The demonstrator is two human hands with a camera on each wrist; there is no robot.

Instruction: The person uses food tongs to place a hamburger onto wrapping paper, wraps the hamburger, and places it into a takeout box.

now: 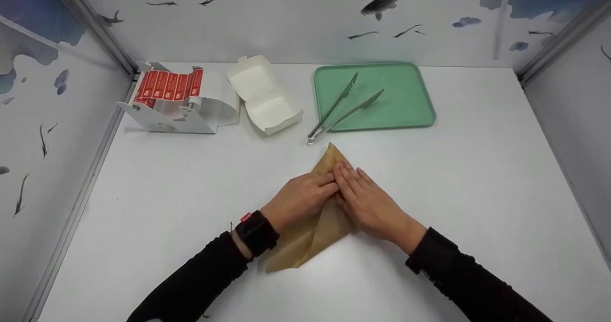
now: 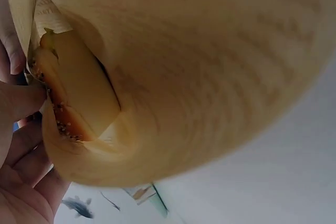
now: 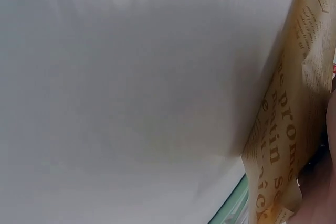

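Brown printed wrapping paper (image 1: 300, 245) lies folded into a pointed shape on the white table. In the left wrist view the paper forms an open pocket around a filled seeded bun (image 2: 84, 87), with a bit of green at its upper end. My left hand (image 1: 305, 195) pinches the paper's upper fold, its fingers bent. My right hand (image 1: 372, 210) lies along the paper's right side, fingers fairly straight, pressing it beside the left fingertips. In the right wrist view the paper's lettered outer side (image 3: 281, 124) shows; the head view hides the bun.
Behind the hands, metal tongs (image 1: 329, 117) rest partly on a green tray (image 1: 405, 107). An open white clamshell box (image 1: 272, 107) is left of the tray. At the far left stands a dispenser (image 1: 181, 121) with red labels (image 1: 167, 86). Printed panels surround the table.
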